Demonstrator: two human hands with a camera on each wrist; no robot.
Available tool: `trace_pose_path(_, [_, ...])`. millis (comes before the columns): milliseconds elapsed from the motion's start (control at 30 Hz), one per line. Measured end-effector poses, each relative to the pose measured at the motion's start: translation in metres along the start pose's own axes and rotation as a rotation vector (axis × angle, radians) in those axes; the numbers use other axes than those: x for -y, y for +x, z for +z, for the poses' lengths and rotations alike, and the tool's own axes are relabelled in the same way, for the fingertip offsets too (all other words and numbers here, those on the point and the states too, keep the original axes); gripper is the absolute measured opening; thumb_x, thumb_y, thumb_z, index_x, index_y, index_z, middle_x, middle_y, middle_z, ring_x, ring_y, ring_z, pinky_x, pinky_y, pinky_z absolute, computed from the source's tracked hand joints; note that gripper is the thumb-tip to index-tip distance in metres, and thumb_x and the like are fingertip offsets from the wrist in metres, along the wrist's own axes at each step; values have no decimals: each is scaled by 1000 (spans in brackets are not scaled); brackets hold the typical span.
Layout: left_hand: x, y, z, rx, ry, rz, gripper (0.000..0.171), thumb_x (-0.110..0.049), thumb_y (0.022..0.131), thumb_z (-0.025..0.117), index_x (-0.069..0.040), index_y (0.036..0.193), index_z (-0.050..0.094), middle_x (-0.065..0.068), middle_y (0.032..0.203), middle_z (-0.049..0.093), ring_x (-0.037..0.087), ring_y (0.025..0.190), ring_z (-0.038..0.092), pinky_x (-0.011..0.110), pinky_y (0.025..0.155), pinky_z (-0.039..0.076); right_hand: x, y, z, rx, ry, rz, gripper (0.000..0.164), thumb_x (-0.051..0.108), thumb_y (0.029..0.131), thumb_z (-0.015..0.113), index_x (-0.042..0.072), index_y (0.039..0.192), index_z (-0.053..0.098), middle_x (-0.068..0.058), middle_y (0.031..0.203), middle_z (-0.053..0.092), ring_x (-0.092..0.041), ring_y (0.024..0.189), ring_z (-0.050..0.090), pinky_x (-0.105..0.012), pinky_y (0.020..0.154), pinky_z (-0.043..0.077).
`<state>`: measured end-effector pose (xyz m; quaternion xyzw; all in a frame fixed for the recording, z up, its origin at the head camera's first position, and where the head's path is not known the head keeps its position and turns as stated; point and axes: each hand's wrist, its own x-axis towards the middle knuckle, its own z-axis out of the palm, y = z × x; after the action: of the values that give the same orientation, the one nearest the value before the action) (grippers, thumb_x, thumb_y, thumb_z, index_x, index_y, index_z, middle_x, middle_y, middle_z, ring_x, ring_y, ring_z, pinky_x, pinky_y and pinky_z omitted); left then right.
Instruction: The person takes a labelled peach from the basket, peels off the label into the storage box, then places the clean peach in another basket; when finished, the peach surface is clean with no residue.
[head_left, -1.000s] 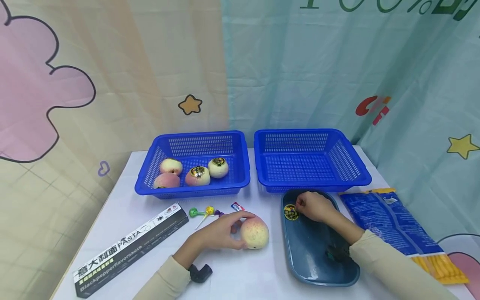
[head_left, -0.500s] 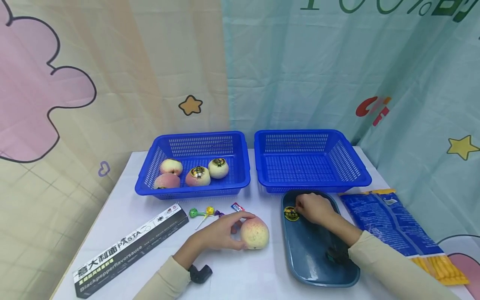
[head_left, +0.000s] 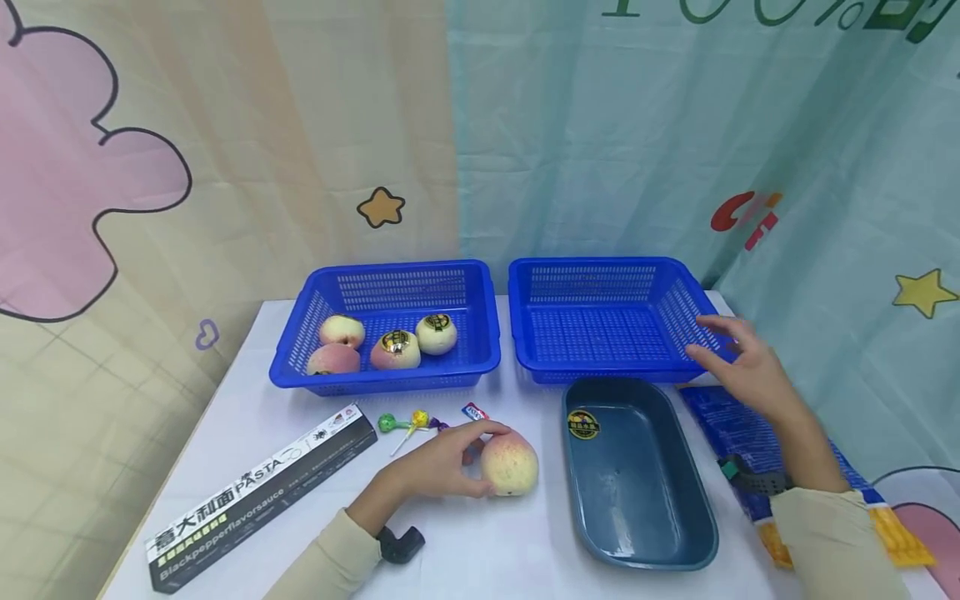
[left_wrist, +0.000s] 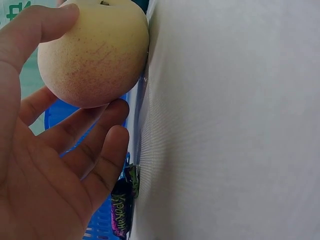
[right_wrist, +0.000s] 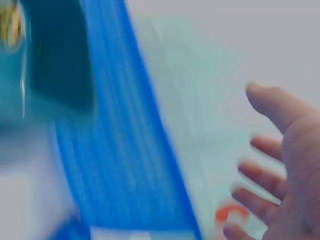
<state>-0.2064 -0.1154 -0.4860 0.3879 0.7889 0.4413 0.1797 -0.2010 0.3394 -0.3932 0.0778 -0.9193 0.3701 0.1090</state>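
Note:
My left hand holds a pale yellow and pink peach on the table, with the thumb on its near side and the fingers round its far side. In the left wrist view the peach sits between the thumb and the fingertips. My right hand is in the air by the right corner of the right blue basket, fingers spread and holding nothing. A dark blue tray stands on the table between the hands, with a black and gold round sticker at its left wall.
The left blue basket has several peaches in it. Lollipops and a small red-blue wrapper lie behind my left hand. A black pasta box slants across the left side. Under my right forearm lies a blue and yellow bag.
My right hand has left the inside of the dark tray and moved right and up, its fingers now spread. The left hand and its peach have stayed in place.

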Motion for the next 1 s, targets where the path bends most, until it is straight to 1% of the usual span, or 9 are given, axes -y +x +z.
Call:
trace_pose_path(33, [0, 0, 0, 1, -2, -3, 75, -25, 80, 86, -27, 145, 50, -13, 133, 56, 10, 107, 58, 30, 90, 52, -11, 0, -6, -30, -1, 55, 70, 31, 100, 66, 2, 154, 34, -31, 152, 31, -56, 133, 34, -72, 101, 35])
trace_pose_path(100, [0, -1, -1, 9, -3, -11, 75, -26, 80, 86, -27, 145, 50, -13, 133, 56, 9, 107, 58, 31, 90, 51, -32, 0, -14, -36, -2, 129, 87, 34, 97, 69, 4, 160, 18, -34, 159, 12, -61, 139, 16, -84, 98, 18])
trace_pose_path(167, [0, -1, -1, 16, -4, -15, 75, -26, 79, 86, -28, 145, 50, -13, 133, 56, 9, 107, 58, 31, 90, 51, -49, -1, -16, -20, 14, 165, 95, 33, 96, 71, 5, 162, 9, -33, 162, 3, -62, 141, 8, -85, 98, 13])
trace_pose_path(267, [0, -1, -1, 14, 0, -9, 75, -27, 79, 86, -28, 145, 50, -13, 132, 57, 10, 107, 59, 31, 90, 51, -63, -4, -14, 9, 46, 198, 94, 34, 96, 71, 5, 162, 10, -29, 164, 2, -60, 144, 4, -85, 99, 12])
trace_pose_path(367, [0, 0, -1, 12, -9, 2, 75, -26, 79, 86, -28, 145, 50, -13, 133, 56, 10, 107, 59, 30, 89, 52, -67, -4, -12, 30, 57, 231, 90, 38, 97, 70, 5, 161, 16, -24, 166, 4, -59, 144, 3, -84, 99, 15])
trace_pose_path(533, [1, 0, 0, 21, -21, 25, 76, -23, 79, 86, -27, 146, 50, -10, 136, 55, 11, 108, 57, 30, 87, 53, -68, -3, -9, 37, 106, 275, 92, 40, 98, 67, 11, 163, 9, -29, 164, 0, -63, 141, 7, -82, 101, 17])
trace_pose_path(600, [1, 0, 1, 28, -23, 38, 76, -21, 79, 85, -27, 147, 51, -8, 138, 54, 10, 112, 55, 29, 88, 53, -68, -4, -7, 28, 126, 272, 91, 39, 99, 66, 11, 163, 8, -31, 163, 0, -63, 141, 8, -80, 103, 17])
trace_pose_path(767, [1, 4, 4, 38, -33, 79, 76, -15, 78, 85, -26, 146, 53, -6, 137, 54, 10, 120, 53, 26, 91, 53, -72, -6, -2, -27, 148, 222, 84, 35, 99, 67, 4, 160, 19, -22, 166, 5, -54, 146, 7, -75, 109, 12])
trace_pose_path(1000, [-3, 10, 6, 5, -32, 80, 75, -17, 74, 88, -29, 141, 55, -8, 130, 55, 11, 109, 57, 28, 86, 55, -79, -6, 0, -67, 209, 211, 81, 32, 99, 67, 8, 161, 21, -18, 168, 5, -47, 149, 5, -72, 112, 9])
